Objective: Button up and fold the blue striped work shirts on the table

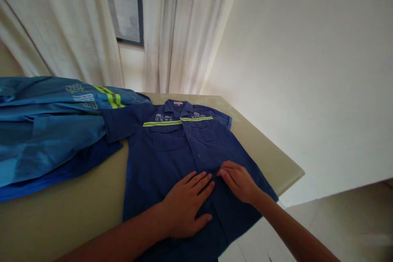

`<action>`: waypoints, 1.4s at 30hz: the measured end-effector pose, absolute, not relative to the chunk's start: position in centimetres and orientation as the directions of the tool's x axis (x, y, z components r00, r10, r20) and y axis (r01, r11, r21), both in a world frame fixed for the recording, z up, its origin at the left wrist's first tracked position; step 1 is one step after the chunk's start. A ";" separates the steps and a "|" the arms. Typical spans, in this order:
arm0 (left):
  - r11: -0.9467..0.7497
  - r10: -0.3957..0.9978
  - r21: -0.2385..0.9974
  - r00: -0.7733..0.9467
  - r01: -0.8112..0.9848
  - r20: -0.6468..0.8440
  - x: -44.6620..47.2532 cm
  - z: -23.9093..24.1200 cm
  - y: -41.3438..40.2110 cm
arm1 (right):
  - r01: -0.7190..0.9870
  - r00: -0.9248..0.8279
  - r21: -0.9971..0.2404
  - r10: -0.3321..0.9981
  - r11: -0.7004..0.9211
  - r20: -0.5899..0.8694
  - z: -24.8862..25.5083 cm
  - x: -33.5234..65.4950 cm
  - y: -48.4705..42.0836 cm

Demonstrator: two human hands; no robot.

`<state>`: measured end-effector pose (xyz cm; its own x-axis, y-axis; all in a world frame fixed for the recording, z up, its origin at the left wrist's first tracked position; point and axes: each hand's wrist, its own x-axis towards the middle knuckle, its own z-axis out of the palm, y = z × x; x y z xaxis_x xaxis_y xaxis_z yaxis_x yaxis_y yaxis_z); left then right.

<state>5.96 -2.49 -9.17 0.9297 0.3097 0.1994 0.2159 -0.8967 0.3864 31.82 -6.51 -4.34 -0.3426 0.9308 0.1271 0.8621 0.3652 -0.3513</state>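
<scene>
A dark blue short-sleeved work shirt (pixel 172 159) lies front side up, its collar toward the window. Yellow-green reflective strips and pale lettering cross its chest above two flap pockets. My left hand (pixel 188 204) rests flat on the lower front, fingers spread beside the button placket. To its right, my right hand (pixel 238 180) touches the other front panel near the placket. Its fingers are curled together at the cloth; whatever they pinch is hidden under them.
Lighter blue garments (pixel 55 131) with a reflective band are heaped on the left of the beige table (pixel 270 159). The table's right corner sticks out near a white wall (pixel 307 69). Pale curtains (pixel 190 28) hang behind, around a window (pixel 125 4).
</scene>
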 end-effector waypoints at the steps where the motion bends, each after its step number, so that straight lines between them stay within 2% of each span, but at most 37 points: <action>1: -0.896 0.309 0.390 0.930 0.214 0.200 5.9 -9.1 -2.6 | 0.867 -0.325 -0.347 0.934 0.357 0.148 -4.5 31.5 -4.8; 3: -0.895 0.301 0.397 0.933 0.205 0.199 5.9 -8.8 -3.0 | 0.864 -0.356 -0.321 0.922 0.387 0.154 -5.1 30.5 -1.3; 8: -0.869 0.304 0.450 0.940 0.207 0.154 5.9 -8.2 -3.7 | 0.881 -0.432 -0.212 0.902 0.424 0.008 -7.5 28.2 5.6; 12: -0.871 0.305 0.445 0.939 0.207 0.161 5.8 -8.2 -3.7 | 0.859 -0.460 -0.238 0.887 0.453 0.030 -7.5 28.6 9.0; 16: -0.937 0.245 0.308 0.937 0.163 0.248 6.4 -10.4 -4.1 | 0.898 -0.369 -0.223 0.925 0.379 0.089 -6.9 28.7 12.6; 19: -0.976 0.201 0.152 0.919 0.157 0.340 7.2 -13.0 -5.0 | 0.924 -0.333 -0.179 0.941 0.338 0.055 -7.6 27.8 14.3; 21: -0.979 0.200 0.107 0.907 0.172 0.370 7.6 -13.8 -5.6 | 0.934 -0.316 -0.166 0.948 0.317 0.030 -8.4 27.3 14.7; 23: -0.978 0.199 0.134 0.916 0.161 0.348 7.7 -13.0 -5.7 | 0.938 -0.306 -0.163 0.952 0.307 0.028 -9.1 27.1 14.7; 25: -0.964 0.189 0.238 0.938 0.120 0.291 7.4 -10.8 -4.8 | 0.936 -0.307 -0.167 0.951 0.308 0.032 -9.4 27.1 14.5; 27: -0.917 0.254 0.369 0.937 0.154 0.240 6.7 -8.0 -2.5 | 0.935 -0.309 -0.169 0.950 0.312 0.043 -9.4 27.1 14.4; 29: -0.838 0.469 0.418 0.854 0.351 0.225 5.5 -5.9 0.9 | 0.935 -0.308 -0.166 0.950 0.312 0.049 -9.3 27.0 14.4; 31: -0.719 0.691 0.339 0.673 0.606 0.263 3.9 -5.5 4.8 | 0.937 -0.303 -0.167 0.952 0.306 0.043 -9.0 27.0 14.6; 34: -0.535 0.843 0.228 0.498 0.813 0.203 1.2 -7.4 9.6 | 0.928 -0.317 -0.203 0.949 0.311 0.004 -8.4 27.2 14.8; 38: -0.488 0.871 0.226 0.485 0.843 0.070 -1.7 -9.9 12.5 | 0.954 -0.219 -0.200 0.975 0.223 0.044 -8.5 27.9 14.2; 40: -0.498 0.862 0.234 0.506 0.835 0.028 -2.7 -9.7 13.0 | 0.969 -0.160 -0.181 0.985 0.168 0.057 -8.9 28.1 13.6; 42: -0.497 0.854 0.230 0.518 0.836 -0.037 -3.2 -8.7 13.2 | 0.966 -0.177 -0.186 0.984 0.180 0.031 -9.3 28.1 13.1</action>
<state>-3.22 13.18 -8.72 0.5184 0.8543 -0.0374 0.8365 -0.4975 0.2298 28.09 13.07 -9.31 -0.1772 0.9837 0.0306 0.9660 0.1798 -0.1856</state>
